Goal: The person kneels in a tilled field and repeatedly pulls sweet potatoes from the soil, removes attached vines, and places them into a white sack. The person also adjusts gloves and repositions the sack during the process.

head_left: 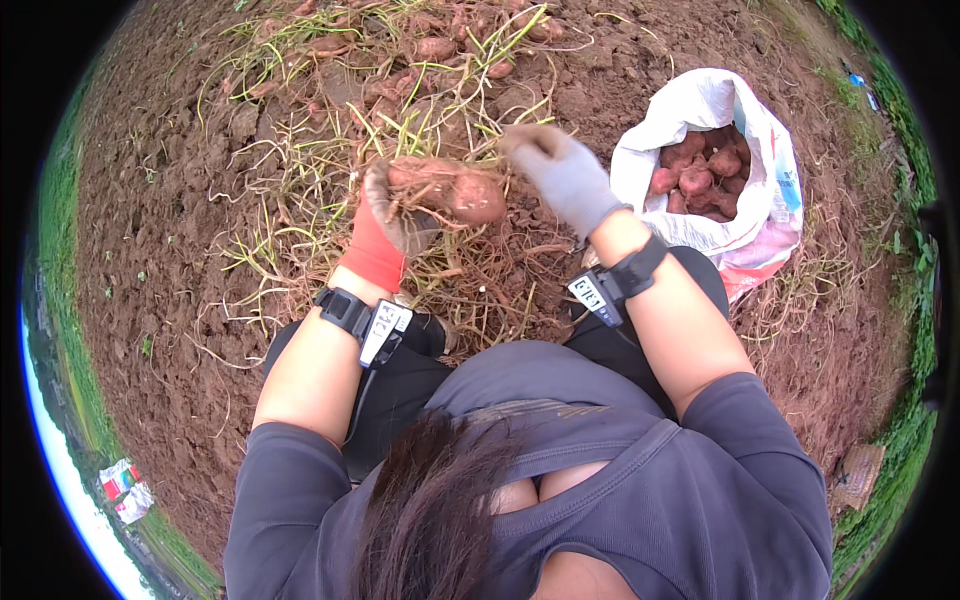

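My left hand (pixel 386 217), in a red glove with dirty grey fingers, holds a cluster of reddish sweet potatoes (pixel 476 196) with thin roots and soil on it. To the right of the cluster is my right hand (pixel 555 169), in a light grey glove with soiled fingertips. Its fingers are bent and a little blurred; whether a bit of root is between them I cannot tell. Beneath both hands lie green and pale vines (pixel 289 161) and roots. A white woven sack (pixel 637 154) stands upright and open at the right, with several sweet potatoes (pixel 696 180) inside.
More unearthed sweet potatoes (pixel 435 49) lie among vines on the brown soil ahead. The sack stands close beside my right knee. A brown woven piece (pixel 859 476) lies at the far right edge, and red and white bags (pixel 127 491) lie at the far lower left.
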The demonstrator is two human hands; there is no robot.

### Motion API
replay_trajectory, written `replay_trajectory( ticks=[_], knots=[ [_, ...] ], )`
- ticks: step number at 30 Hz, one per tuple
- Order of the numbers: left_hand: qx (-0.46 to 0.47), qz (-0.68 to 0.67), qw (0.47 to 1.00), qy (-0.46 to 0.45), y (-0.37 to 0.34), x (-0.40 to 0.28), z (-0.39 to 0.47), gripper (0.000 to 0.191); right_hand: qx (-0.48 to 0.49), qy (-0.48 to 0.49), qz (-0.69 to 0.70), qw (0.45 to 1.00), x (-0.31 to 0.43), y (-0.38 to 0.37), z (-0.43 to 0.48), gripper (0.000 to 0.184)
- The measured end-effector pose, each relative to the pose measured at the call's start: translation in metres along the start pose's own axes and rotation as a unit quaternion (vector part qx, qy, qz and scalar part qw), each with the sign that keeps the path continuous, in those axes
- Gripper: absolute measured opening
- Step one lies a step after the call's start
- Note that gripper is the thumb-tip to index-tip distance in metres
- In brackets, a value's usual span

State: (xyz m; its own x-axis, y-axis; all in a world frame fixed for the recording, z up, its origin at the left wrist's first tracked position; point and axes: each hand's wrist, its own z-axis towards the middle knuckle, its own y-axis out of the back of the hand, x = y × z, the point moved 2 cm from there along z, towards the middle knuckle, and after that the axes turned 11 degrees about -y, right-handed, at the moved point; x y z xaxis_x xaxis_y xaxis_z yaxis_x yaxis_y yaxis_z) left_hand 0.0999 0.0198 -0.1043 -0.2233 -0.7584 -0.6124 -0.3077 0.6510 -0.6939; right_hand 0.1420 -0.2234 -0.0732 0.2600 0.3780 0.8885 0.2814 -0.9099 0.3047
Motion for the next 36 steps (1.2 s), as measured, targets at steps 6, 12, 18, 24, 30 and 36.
replay_trajectory(
  ticks=[6,12,18,24,30,36],
  knots=[
    [0.113,-0.057,0.992,0.006,0.0,-0.006,-0.006,0.068,0.168,-0.2,0.202,0.944,-0.029,-0.004,0.021,0.059],
    [0.083,-0.011,0.996,0.025,0.003,-0.006,-0.003,0.068,0.344,-0.086,0.266,0.896,-0.028,-0.043,-0.006,0.08],
    [0.12,0.117,0.985,0.03,-0.013,-0.011,-0.018,0.061,0.042,0.122,-0.15,0.98,-0.002,-0.023,-0.016,0.092],
    [0.06,0.146,0.987,0.007,-0.019,-0.009,-0.023,0.057,0.011,0.188,-0.222,0.957,0.002,-0.024,-0.021,0.083],
    [0.081,0.172,0.98,-0.05,-0.015,-0.011,-0.024,0.053,0.033,0.161,0.004,0.986,-0.011,-0.025,0.002,0.077],
    [0.182,0.236,0.951,-0.079,-0.004,-0.01,-0.02,0.06,0.235,-0.066,-0.011,0.97,-0.016,-0.02,0.009,0.072]
  ],
)
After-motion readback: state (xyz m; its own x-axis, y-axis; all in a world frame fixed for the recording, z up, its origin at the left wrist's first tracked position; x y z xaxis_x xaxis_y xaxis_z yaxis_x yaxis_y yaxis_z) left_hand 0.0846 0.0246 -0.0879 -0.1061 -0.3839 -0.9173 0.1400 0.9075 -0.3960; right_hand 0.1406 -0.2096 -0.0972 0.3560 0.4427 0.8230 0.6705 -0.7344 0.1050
